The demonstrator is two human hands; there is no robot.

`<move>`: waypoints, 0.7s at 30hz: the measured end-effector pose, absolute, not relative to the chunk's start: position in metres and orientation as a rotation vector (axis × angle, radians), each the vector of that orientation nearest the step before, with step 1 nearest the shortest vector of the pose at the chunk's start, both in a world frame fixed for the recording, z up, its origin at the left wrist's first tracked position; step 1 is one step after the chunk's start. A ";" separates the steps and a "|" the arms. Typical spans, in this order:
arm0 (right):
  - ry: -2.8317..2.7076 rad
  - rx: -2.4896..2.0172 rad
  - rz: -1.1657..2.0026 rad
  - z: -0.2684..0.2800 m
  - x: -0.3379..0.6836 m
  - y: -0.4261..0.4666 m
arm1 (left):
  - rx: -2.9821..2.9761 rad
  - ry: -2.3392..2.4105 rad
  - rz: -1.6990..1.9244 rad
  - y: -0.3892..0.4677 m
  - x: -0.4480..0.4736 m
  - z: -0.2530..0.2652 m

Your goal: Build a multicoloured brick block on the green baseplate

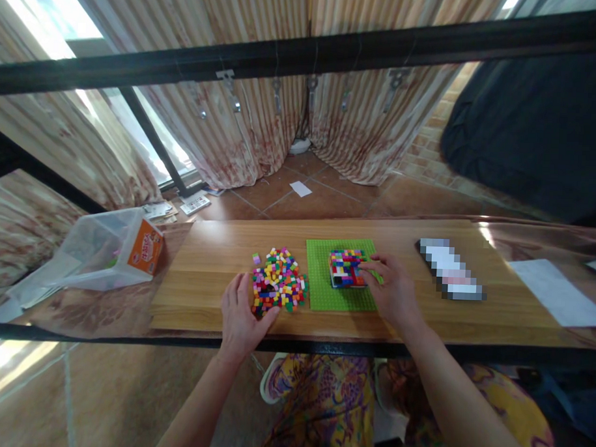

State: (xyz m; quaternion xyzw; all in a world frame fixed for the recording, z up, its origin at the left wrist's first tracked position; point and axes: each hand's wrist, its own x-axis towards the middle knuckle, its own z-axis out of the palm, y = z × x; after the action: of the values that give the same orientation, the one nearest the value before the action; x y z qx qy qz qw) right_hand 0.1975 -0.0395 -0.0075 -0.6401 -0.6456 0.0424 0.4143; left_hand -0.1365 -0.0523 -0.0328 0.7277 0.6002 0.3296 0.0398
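A loose heap of small multicoloured toy bricks (pixel 283 282) lies on the table. My left hand (pixel 242 316) rests at the heap's left and near edge, open, with thumb and fingers spread apart. To the right of the heap is a green studded baseplate (pixel 319 296). On it stands a low block built of coloured bricks (pixel 344 269), several rows of studs across. My right hand (pixel 391 285) is at the right side of this block, fingertips bent together over its top edge. Whether a small brick is between those fingertips is hidden.
A wooden board (pixel 203 266) covers the table. At the far left stands a clear plastic bin (pixel 96 242) with an orange label. A phone (pixel 450 268), pixelated, lies right of the baseplate, with a white paper sheet (pixel 559 291) beyond. A dark bar (pixel 304 54) crosses above the table.
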 end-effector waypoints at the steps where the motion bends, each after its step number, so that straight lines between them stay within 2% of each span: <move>1: -1.646 -1.623 0.087 -0.008 0.198 -0.036 | 2.263 1.859 0.921 -0.052 -0.135 -0.033; 4: -1.653 -1.658 0.100 -0.011 0.200 -0.028 | 2.287 1.930 0.706 -0.051 -0.127 -0.030; 8: -1.477 -1.714 0.279 -0.012 0.202 -0.021 | 2.292 1.965 0.568 -0.047 -0.121 -0.025; 13: -1.142 -1.703 0.571 -0.011 0.199 -0.017 | 2.316 1.929 0.532 -0.037 -0.119 -0.024; 17: -0.734 -1.533 0.921 -0.009 0.191 -0.016 | 2.329 1.890 0.542 -0.031 -0.118 -0.024; 21: -0.572 -1.424 1.019 -0.009 0.185 -0.017 | 2.322 1.887 0.524 -0.030 -0.117 -0.024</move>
State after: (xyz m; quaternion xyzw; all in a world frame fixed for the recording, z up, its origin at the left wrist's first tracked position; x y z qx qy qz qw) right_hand 0.1848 -0.0167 -0.0093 -0.6156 -0.2474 0.4403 0.6050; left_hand -0.1171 -0.0303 -0.0239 0.7634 0.6204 0.1722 0.0521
